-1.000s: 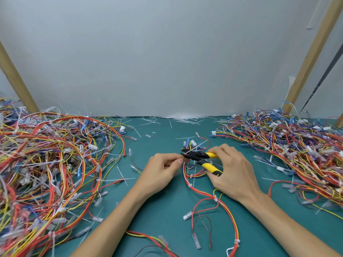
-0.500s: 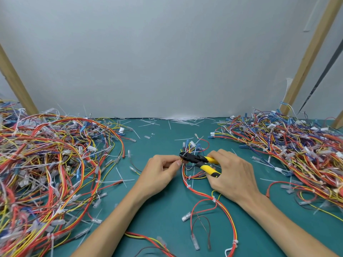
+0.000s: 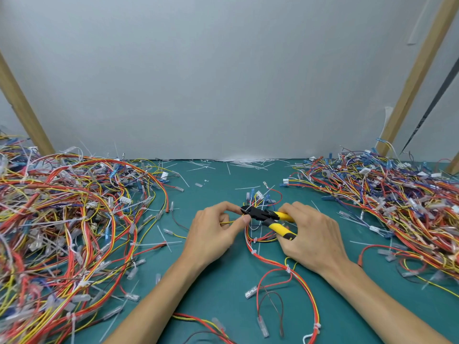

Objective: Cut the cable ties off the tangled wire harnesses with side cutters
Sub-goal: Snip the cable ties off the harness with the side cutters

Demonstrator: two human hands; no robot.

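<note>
Harness (image 3: 270, 254) at mat (image 3: 218, 289) centre: light, limp; likely needs pinching close to the tie. Left hand (image 3: 213, 234) pinches wires at cutter tips. Right hand (image 3: 315, 240) grips cutters (image 3: 268, 218). 2 piles flank.

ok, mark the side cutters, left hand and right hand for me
side cutters (image 3: 263, 216): head view, black pivot just ahead of the yellow handles.
left hand (image 3: 211, 234): head view, back of the hand.
right hand (image 3: 313, 240): head view, back of the hand.
</note>
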